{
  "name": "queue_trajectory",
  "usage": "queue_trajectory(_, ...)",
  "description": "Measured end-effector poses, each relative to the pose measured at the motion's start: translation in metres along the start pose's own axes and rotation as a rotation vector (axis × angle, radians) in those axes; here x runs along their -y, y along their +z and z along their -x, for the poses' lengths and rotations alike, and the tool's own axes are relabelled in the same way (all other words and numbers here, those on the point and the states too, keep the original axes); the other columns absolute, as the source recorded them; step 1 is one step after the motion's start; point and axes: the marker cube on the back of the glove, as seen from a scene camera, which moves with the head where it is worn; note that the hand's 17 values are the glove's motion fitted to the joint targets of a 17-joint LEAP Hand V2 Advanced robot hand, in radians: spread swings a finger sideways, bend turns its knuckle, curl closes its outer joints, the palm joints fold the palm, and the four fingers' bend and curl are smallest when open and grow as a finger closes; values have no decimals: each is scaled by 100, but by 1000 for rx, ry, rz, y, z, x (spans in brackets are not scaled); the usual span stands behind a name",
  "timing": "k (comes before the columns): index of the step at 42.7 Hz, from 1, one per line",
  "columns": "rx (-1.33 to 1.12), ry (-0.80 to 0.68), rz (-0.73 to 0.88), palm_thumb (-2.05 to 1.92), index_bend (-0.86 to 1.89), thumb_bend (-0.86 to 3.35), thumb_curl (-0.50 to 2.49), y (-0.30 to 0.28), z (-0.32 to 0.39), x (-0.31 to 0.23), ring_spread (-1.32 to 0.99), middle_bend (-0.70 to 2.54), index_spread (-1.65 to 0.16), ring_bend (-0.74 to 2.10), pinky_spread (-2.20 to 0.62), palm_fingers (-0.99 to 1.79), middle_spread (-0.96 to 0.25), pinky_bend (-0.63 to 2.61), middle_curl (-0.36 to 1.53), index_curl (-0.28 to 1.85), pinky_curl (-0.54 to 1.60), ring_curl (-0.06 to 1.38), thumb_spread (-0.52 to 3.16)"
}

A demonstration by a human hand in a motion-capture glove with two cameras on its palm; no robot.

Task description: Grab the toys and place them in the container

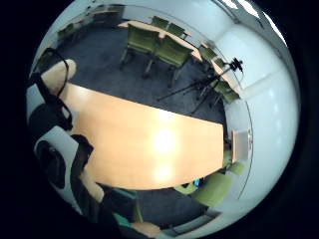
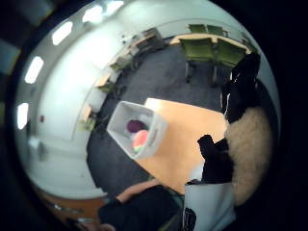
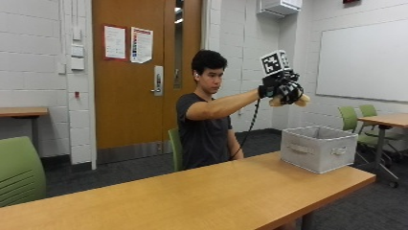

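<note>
A person sat behind the wooden desk [image 3: 210, 191] with the right hand [image 3: 280, 91] raised at about head height, above and just short of the grey fabric container [image 3: 317, 147] near the desk's end. The fingers [image 3: 290, 93] were curled around a pale, fuzzy toy [image 3: 301, 100], which showed as a cream furry mass beside the palm. Inside the container lay a purple toy [image 2: 135, 126] and an orange-and-green ball [image 2: 140, 140].

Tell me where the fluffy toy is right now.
In the outside view, the toy is held by the right hand, raised in the air above the container standing at the table's end.
</note>
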Motion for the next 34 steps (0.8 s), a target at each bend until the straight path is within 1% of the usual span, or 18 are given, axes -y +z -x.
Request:
queue_trajectory(5, 56, -112, 6, 61, 72, 23, 84, 6, 76, 19, -43, 81, -27, 112, -44, 110, -41, 100, 75, 64, 44, 55, 24)
queue_trajectory(8, 28, -135, 12, 60, 71, 23, 86, 18, 118, 36, -44, 81, -27, 112, -45, 109, -41, 100, 76, 65, 44, 55, 22)
queue_trajectory(11, -21, -227, 19, 60, 70, 23, 87, 30, 151, 45, -43, 80, -27, 112, -44, 110, -42, 100, 76, 66, 44, 55, 21)
queue_trajectory(16, 10, -346, 45, 59, 68, 23, 90, 48, 215, 51, -44, 80, -28, 112, -45, 109, -42, 99, 77, 69, 44, 55, 20)
queue_trajectory(18, 29, -425, 57, 59, 67, 23, 91, 56, 219, 55, -43, 79, -28, 112, -45, 110, -42, 100, 77, 69, 44, 55, 19)
queue_trajectory(21, 66, -533, 68, 59, 66, 23, 92, 67, 191, 64, -44, 79, -28, 112, -45, 109, -42, 99, 78, 71, 44, 55, 19)
queue_trajectory(23, 63, -581, 72, 58, 65, 23, 93, 74, 186, 68, -44, 79, -28, 112, -45, 109, -43, 98, 78, 72, 44, 55, 18)
queue_trajectory(24, 59, -582, 75, 58, 64, 23, 94, 78, 190, 69, -43, 79, -28, 112, -45, 108, -43, 98, 78, 72, 44, 55, 18)
queue_trajectory(26, 55, -538, 86, 58, 64, 23, 95, 84, 201, 70, -44, 78, -28, 111, -45, 109, -42, 98, 78, 73, 44, 55, 18)
queue_trajectory(30, 125, -373, 117, 58, 62, 23, 97, 93, 226, 75, -44, 77, -29, 112, -44, 109, -43, 97, 79, 75, 44, 55, 17)
queue_trajectory(34, 186, -339, 188, 57, 60, 23, 98, 102, 239, 71, -44, 77, -29, 111, -45, 109, -43, 97, 79, 76, 44, 55, 17)
